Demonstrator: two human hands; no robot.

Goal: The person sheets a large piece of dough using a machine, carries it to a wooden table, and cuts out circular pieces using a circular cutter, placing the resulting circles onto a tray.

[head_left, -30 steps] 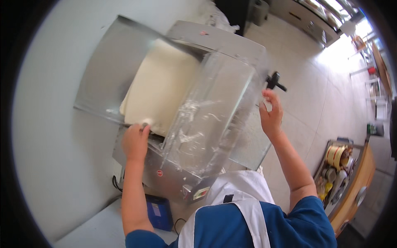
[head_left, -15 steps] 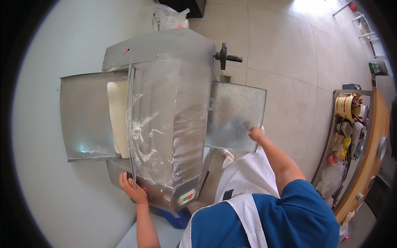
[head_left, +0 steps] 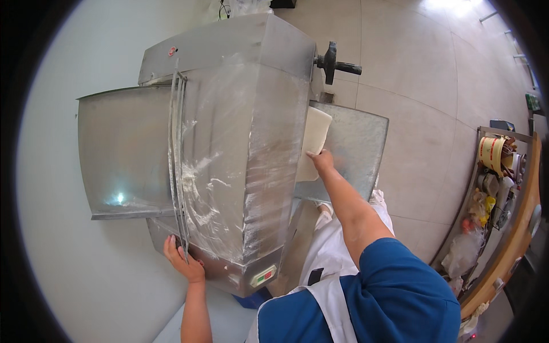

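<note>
Because the pale dough sheet point(head_left: 314, 130) juts from the right side of the metal rolling machine point(head_left: 223, 148), the right hand point(head_left: 322, 162) is by far the nearer one, its fingertips touching the sheet at the outer edge. From that hand the visible dough lies to the left and mostly upward, between the fingers and the edge of the machine's cover, over the inner part of the right-hand metal tray point(head_left: 359, 143). Its exposed strip is longer along the machine's side than across, so the long axis of what shows runs nearly up and down the view, leaning a little to the right at the top; how much more lies beneath the cover is hidden. The right hand is partly closed, fingers bent, with a digit resting on the dough; whether others pinch it from below cannot be told. Across the machine, well apart from the sheet, the left hand point(head_left: 186, 264) has its fingers loosely spread against the housing beside the lower end of a thin metal bar point(head_left: 176, 143), with nothing clearly gripped. As for looks, the dough is cream-coloured, smooth and matte, flat and fairly even, with a softly rounded upper corner, a clean outer edge and no tear visible in the exposed part.
</note>
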